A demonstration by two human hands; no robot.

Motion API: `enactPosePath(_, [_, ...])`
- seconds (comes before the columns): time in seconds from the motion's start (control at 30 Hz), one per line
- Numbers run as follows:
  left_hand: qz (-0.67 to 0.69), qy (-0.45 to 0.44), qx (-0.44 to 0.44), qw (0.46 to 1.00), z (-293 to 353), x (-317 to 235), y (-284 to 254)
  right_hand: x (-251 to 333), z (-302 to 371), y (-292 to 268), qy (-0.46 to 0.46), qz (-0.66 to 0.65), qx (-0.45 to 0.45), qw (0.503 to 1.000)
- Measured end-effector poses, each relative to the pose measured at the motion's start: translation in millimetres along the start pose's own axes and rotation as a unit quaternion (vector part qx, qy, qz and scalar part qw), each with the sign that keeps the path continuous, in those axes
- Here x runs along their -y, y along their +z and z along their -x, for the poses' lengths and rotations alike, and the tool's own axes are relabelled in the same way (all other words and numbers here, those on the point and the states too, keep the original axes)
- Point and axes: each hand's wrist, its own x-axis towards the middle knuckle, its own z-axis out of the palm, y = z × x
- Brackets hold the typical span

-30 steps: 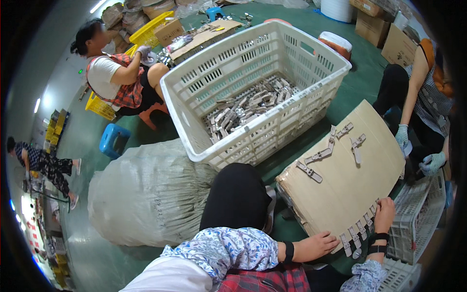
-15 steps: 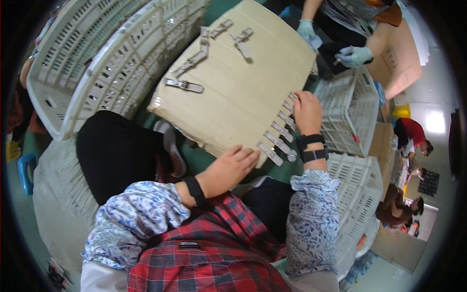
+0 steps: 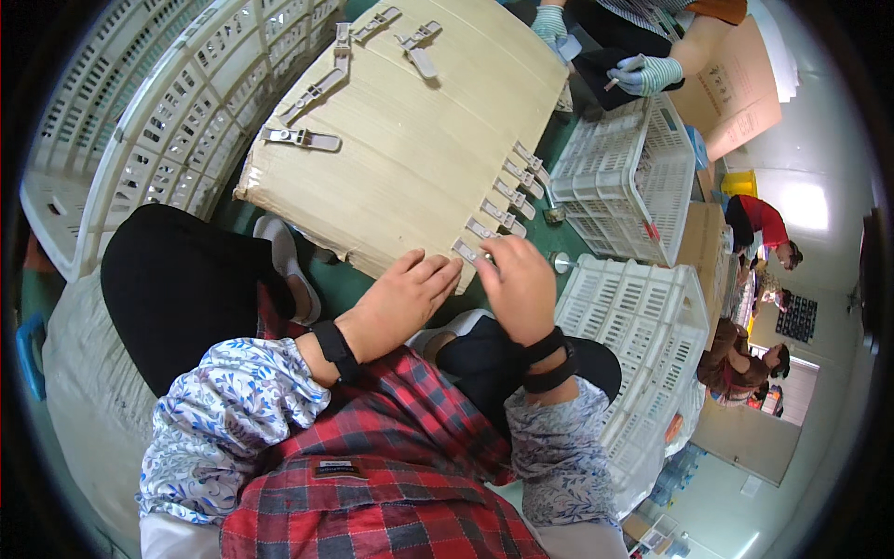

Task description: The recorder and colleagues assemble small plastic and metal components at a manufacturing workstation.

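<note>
Okay, right hand (image 3: pixel 521 289) has shifted to the near corner of the cardboard (image 3: pixel 391 140), so that end's getting worked.
Fingers curl at its end clip (image 3: pixel 465 250), can't tell if gripping; left hand (image 3: pixel 396 307) rests alongside, fingers loosely out.

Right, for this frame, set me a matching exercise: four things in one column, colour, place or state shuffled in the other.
1. Right hand
2. Apron
3. Cardboard
4. Upper-left crate

a. White, slotted
b. Tan, with clips on it
c. At the near end of the clip row
d. Red and dark checks

Pairs: 1-c, 2-d, 3-b, 4-a
</note>
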Motion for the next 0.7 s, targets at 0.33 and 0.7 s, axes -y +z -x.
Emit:
enactPosePath(0.33, [0.002, 0.013, 0.025, 1.0, -5.8, -1.2, 0.2, -5.9, 16.7, 16.8, 0.035, 0.076, 0.03, 0.996])
enactPosePath(0.7, [0.009, 0.012, 0.029, 0.999, -3.6, 0.4, -2.4, -2.7, 16.1, 14.5, 0.009, 0.052, -0.027, 0.998])
